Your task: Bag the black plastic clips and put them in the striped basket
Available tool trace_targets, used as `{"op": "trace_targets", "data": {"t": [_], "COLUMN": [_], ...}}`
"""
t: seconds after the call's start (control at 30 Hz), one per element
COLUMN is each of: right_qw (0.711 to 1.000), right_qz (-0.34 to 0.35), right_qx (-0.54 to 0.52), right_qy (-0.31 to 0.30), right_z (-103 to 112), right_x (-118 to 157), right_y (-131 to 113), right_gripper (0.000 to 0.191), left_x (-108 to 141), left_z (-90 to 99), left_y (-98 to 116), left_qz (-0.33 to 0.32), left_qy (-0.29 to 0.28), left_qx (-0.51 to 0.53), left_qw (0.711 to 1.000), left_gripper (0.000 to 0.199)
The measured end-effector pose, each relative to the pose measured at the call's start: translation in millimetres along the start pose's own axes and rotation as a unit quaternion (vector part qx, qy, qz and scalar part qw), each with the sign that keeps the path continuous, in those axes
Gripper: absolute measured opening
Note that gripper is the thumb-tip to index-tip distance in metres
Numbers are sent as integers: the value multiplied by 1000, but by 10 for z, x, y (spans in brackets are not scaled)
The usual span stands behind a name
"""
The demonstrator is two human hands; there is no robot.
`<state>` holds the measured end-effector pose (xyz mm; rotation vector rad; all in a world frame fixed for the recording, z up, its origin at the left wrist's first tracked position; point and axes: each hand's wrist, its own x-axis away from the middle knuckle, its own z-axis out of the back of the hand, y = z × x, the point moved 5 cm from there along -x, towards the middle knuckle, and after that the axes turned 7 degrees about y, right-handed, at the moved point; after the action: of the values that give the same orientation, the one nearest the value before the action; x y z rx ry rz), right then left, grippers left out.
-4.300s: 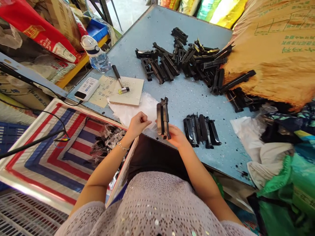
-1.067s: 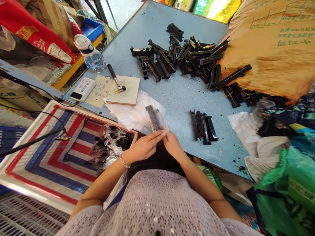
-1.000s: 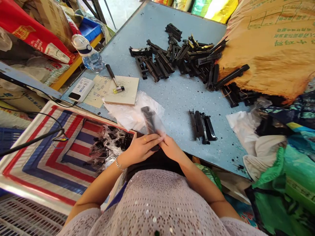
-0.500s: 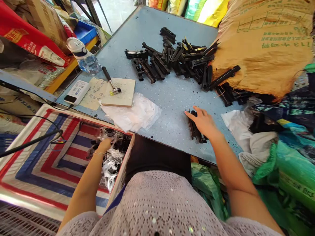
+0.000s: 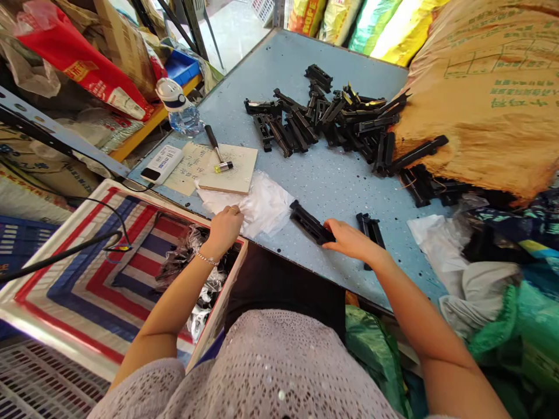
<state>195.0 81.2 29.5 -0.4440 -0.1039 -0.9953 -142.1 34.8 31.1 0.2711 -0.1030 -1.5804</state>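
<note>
A person in a lilac, perforated knit top works at a speckled blue-grey tabletop, the right hand closed, thumb against fingers, on the near right end of a long black plastic part. The part slants above the near edge, its far left end just beside a spread of thin, translucent white plastic bags. The left hand, fingers curled, is at the near left side of the bags; whether it pinches any plastic cannot be told. Right of the held part lies a small group of similar black parts, while a larger, jumbled heap of them spreads across the far side toward a bulging orange woven sack. At left, a black-handled hammer rests on a square beige board. Near left, a red, white and blue striped basket holds black pieces in clear plastic.
</note>
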Motion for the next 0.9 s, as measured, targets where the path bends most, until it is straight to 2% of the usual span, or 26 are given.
{"op": "trace_targets", "data": {"t": [0.1,0.27,0.37,0.43,0.47,0.53,0.6,0.67,0.8,0.83,0.9], "right_qw": [998,988,959,911,874,781,688,618,532,517,501], "right_qz": [-29,-87,-152,-174,-172,-146,-105,-75,-95,-106,-114], "right_qx": [-55,-130,-237,-374,-454,-606,-718,-782,-840,-848,-857], "right_qy": [2,-13,4,13,17,19,22,30,52,52,50], "right_z": [-161,-247,-272,-333,-373,-458,-528,-578,-629,-632,-618], "right_x": [23,65,107,129,133,121,79,9,-164,-198,-245], "right_y": [47,225,316,274,211,12,-228,-445,-696,-733,-799], "right_gripper": [34,27,27,31,35,45,57,61,54,53,48], "left_x": [-79,-86,-106,-117,-120,-130,-149,-172,-209,-212,-215], "left_z": [-68,-51,8,-39,-94,-240,-387,-502,-607,-607,-574], "left_y": [-100,-138,-197,-215,-198,-118,-15,74,236,268,305], "left_qz": [-1,-38,22,81,107,150,184,209,207,197,174], "left_qy": [-8,-36,-5,-11,-24,-47,-43,-21,-16,-19,1], "left_qx": [-1,127,208,287,339,451,530,560,573,566,523], "left_qw": [1000,991,978,955,934,878,826,801,793,800,834], "left_gripper": [15,17,17,22,24,28,32,35,34,33,28]}}
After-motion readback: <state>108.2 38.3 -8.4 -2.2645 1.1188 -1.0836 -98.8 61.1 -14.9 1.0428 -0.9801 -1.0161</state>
